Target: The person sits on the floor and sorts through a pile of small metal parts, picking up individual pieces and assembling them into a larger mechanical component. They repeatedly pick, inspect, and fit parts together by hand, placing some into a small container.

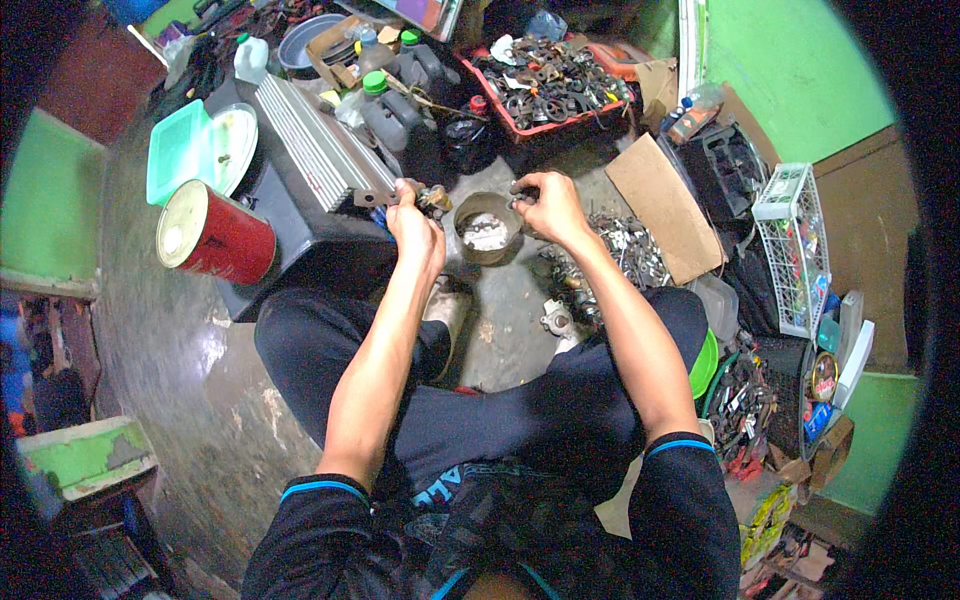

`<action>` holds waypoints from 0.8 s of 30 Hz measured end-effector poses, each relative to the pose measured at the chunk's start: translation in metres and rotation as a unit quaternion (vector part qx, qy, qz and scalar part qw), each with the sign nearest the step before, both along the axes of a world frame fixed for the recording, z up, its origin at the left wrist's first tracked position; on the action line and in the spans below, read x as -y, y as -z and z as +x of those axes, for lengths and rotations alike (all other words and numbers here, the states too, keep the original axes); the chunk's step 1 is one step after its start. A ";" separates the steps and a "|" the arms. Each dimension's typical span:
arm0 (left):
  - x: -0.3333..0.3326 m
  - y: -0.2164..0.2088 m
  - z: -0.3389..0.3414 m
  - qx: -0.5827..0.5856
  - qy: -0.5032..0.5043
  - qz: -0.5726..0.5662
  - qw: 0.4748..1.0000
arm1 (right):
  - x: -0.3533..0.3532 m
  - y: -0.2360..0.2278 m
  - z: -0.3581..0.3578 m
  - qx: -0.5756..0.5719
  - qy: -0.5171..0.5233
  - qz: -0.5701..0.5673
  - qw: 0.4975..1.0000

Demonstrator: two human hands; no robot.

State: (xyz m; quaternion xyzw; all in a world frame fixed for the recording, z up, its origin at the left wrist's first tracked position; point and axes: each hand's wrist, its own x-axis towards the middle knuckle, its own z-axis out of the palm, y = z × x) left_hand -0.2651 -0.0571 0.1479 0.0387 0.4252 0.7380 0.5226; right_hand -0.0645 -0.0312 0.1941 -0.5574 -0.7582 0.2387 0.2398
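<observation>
My left hand (416, 232) is closed on a small brass-coloured metal part (437, 200), beside the end of a ribbed silver metal block (320, 150). Across from it, my right hand (556, 208) pinches a small dark piece (521, 194), too small to name. Between the two hands, on the floor, stands a round, worn metal tin (462, 232) with some pale and dark bits inside. A heap of small metal parts (630, 250) lies just right of my right wrist.
A red crate (520, 132) full of mixed parts stands at the back. To the left are a red can (225, 240) and a teal plastic container (180, 150). A cardboard sheet (665, 205), a white plastic basket (795, 250) and a green bowl (704, 362) stand on the right.
</observation>
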 end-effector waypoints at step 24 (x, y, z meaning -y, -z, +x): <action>0.000 0.008 0.001 0.006 0.030 0.019 0.999 | -0.022 0.063 0.000 0.080 -0.022 -0.058 0.995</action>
